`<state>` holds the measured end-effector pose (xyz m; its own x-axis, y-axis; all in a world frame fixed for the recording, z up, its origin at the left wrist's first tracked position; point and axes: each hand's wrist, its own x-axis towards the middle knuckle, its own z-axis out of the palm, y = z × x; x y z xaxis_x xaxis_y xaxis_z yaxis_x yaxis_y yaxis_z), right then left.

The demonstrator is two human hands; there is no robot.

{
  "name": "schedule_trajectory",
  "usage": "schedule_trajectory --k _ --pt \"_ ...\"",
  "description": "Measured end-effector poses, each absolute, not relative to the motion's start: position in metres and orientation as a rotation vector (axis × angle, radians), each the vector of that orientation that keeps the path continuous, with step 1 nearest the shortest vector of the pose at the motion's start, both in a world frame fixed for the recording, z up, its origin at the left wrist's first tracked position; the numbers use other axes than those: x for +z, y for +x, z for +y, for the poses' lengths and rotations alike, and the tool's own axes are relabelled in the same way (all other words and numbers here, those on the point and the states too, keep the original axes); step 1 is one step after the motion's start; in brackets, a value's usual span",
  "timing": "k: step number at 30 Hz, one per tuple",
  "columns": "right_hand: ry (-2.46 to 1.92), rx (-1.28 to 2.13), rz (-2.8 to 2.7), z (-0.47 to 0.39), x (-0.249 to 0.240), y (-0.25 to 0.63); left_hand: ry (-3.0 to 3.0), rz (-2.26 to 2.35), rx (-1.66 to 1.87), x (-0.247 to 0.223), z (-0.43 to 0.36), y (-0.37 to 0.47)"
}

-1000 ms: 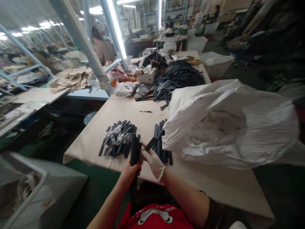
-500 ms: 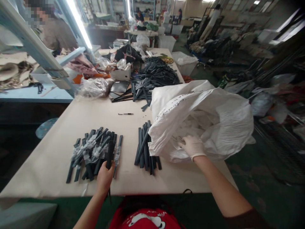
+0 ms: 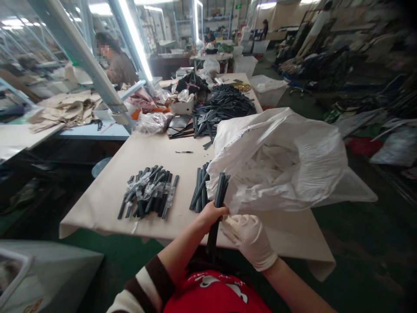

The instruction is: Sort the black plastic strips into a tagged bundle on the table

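My bare left hand [image 3: 210, 216] is wrapped round a bundle of dark strips [image 3: 221, 187], held upright at the table's near edge. My right hand [image 3: 252, 237], in a white glove, has its fingers closed beside the bundle's lower half. What it pinches, if anything, is too small to make out. Behind both hands lies a large white woven sack [image 3: 312, 161], its mouth open on pale, crumpled material. Loose dark strips [image 3: 199, 191] lie left of the sack, partly hidden by it. Further left is a heap of strip bundles [image 3: 148, 191] with clear plastic wraps round them.
A pen [image 3: 184, 152] lies mid-table [image 3: 156, 152]. Toward the back are a big pile of dark strips [image 3: 228, 102], a clear plastic bag [image 3: 151, 123] and a small white box [image 3: 181, 107]. A slanted metal post [image 3: 87, 65] stands at left; a person [image 3: 120, 65] works beyond it.
My right hand has come out of the sack toward my body. My left hand has carried the strip bundle rightward from the wrapped heap to meet it. The view has shifted left.
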<state>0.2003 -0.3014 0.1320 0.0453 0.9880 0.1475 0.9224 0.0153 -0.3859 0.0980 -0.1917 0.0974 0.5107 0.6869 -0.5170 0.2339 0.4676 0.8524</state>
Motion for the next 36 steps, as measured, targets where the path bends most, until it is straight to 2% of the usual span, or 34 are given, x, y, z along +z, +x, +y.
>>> schedule_trajectory --k 3,5,7,9,15,21,27,36 --pt "-1.865 0.583 -1.357 -0.328 0.117 0.217 1.177 1.032 0.449 0.097 -0.210 0.103" --pt "-1.775 0.969 -0.953 -0.335 0.107 0.225 1.268 1.037 0.510 0.102 -0.223 0.107" --pt "-1.558 1.382 -0.774 -0.334 0.101 0.227 1.360 1.043 0.515 0.110 -0.234 0.109" --pt "-1.336 1.573 -0.707 -0.327 0.101 0.225 1.434 1.055 0.515 0.118 -0.244 0.105" --pt "-1.096 1.492 -0.262 -0.306 0.123 0.228 1.459 1.100 0.529 0.148 -0.272 0.051" --pt "-1.027 1.549 -0.344 -0.297 0.129 0.223 1.444 1.136 0.536 0.171 -0.298 0.018" --pt "-1.148 1.436 -0.461 -0.297 0.122 0.209 1.662 1.266 0.585 0.167 -0.298 0.014" --pt "-1.165 1.482 -0.471 -0.301 0.121 0.210 1.655 1.267 0.538 0.169 -0.300 0.005"
